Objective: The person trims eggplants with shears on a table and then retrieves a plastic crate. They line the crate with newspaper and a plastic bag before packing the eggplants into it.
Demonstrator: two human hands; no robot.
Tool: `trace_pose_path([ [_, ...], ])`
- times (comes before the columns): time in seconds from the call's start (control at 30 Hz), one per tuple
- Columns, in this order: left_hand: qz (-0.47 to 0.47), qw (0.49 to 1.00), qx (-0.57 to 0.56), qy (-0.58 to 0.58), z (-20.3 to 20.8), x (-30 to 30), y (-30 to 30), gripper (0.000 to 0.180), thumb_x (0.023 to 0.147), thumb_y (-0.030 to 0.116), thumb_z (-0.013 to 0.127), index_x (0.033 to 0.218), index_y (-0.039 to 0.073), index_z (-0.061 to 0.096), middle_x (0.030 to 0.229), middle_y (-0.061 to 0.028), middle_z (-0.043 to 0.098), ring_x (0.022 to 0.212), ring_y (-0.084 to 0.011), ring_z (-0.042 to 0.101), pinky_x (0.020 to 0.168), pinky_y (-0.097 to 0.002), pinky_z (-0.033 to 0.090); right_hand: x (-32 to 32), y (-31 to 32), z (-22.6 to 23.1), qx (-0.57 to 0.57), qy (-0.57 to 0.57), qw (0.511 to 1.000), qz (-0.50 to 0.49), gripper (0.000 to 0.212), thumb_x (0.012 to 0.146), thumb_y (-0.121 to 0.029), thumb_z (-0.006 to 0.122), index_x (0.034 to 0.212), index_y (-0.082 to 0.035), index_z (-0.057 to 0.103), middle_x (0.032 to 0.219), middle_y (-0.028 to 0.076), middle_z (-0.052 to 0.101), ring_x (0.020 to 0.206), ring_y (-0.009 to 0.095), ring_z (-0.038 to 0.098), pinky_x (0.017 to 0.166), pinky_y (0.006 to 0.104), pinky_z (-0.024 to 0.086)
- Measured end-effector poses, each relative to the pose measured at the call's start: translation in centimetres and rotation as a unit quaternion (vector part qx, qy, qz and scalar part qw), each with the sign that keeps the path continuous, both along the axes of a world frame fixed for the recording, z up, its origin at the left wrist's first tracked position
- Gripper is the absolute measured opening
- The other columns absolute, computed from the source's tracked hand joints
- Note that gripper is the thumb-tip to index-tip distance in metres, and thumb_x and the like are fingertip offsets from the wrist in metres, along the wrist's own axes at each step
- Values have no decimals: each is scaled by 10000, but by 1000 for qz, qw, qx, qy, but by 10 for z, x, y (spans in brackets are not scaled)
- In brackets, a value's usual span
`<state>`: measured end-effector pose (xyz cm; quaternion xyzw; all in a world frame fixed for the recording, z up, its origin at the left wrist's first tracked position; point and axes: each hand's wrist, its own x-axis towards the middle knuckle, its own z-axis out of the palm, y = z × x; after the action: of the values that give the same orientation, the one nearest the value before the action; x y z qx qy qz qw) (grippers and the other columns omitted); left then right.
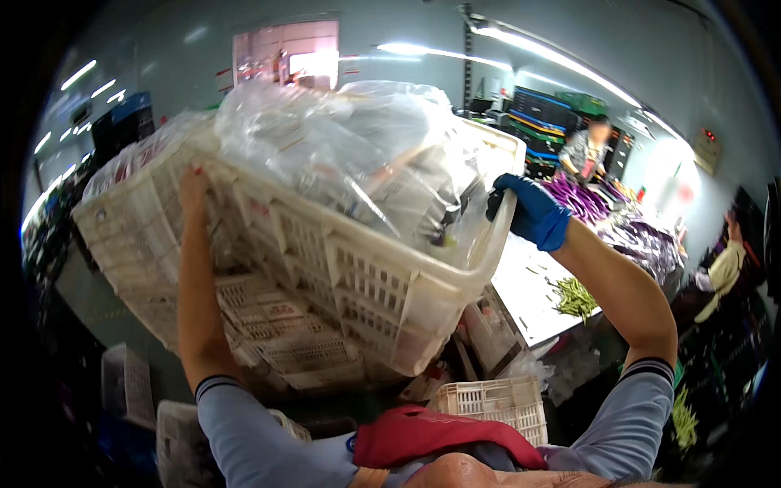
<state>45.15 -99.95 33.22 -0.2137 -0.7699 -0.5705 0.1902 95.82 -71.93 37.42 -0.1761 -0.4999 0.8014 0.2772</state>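
Gripping right of centre, the blue-gloved right hand (530, 213) and, at left, the bare left hand (194, 189) hold a tilted white plastic crate (333, 236) mid-frame; clear plastic bags (325, 146) heap inside it, and green pods (574, 298) lie farther right.

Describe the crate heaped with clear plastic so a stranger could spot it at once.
Find the white table strewn with green vegetable pieces, then look just left of it. There, a large, tilted, off-white slatted crate is heaped with clear plastic. Among the pale crates around it, only this one has the blue-gloved right hand gripping its rim.
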Motion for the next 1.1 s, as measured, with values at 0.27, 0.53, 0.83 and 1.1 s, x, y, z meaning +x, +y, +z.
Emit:
trace_pose_path([
  [0.27,-245,952,183,9,-22,-38,-48,484,789,335,419,1144,8,381,1140,-140,437,986,-239,456,809,-329,360,76,-10,-26,-24,-18,996,-86,132,730,-172,513,634,-81,499,544,26,479,449,130,458,442,260,422],
  [0.53,-332,943,-11,19,-30,28,-85,570,751,366,460,1180,8,344,1137,-141,440,959,-239,479,790,-336,388,104,1,-67,29,72,989,-129,132,782,-168,454,695,-74,485,581,13,449,478,111,421,459,237,371],
  [0.83,-370,919,-132,48,-23,75,-136,676,708,401,506,1219,8,303,1134,-141,443,929,-238,505,770,-343,420,129,-22,-97,2,104,987,-122,118,706,-132,521,655,-39,470,533,40,424,398,115,393,362,237,332],
  [1.1,-427,883,-184,65,-15,143,-157,759,662,399,553,1252,15,271,1108,-137,455,889,-230,525,738,-339,449,194,-59,-140,-7,86,984,-155,214,694,-93,506,892,-21,472,532,38,413,372,124,384,334,245,330],
])
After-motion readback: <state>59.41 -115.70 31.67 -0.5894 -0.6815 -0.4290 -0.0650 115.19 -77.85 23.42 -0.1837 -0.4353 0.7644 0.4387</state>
